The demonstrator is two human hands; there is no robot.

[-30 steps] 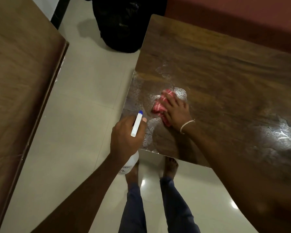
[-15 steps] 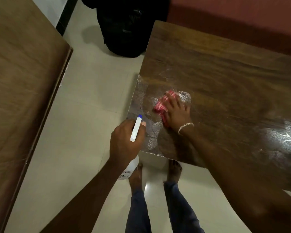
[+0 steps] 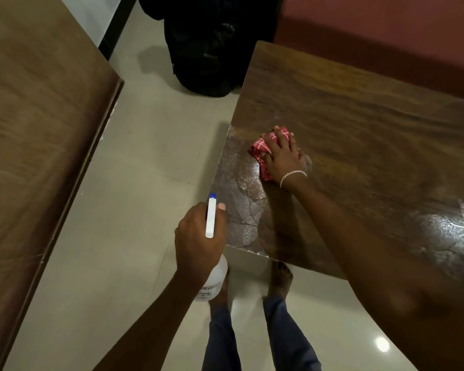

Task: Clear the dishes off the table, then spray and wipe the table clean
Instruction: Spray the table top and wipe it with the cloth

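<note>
The right hand (image 3: 283,156) hides most of the red cloth (image 3: 261,147).

Cloth (image 3: 261,150) on table (image 3: 359,124) nr its L edge; spray bottle (image 3: 212,279) just off near-L corner; bag (image 3: 212,49) on floor (image 3: 145,188) behind.

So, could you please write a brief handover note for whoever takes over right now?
Left hand grips the bottle beside the table's near corner.
Right hand presses the cloth on the table, at the wet patch there.
Done: no dishes show on the table; it is sprayed.
Left: wipe that patch and the second wet patch on the right.
</note>
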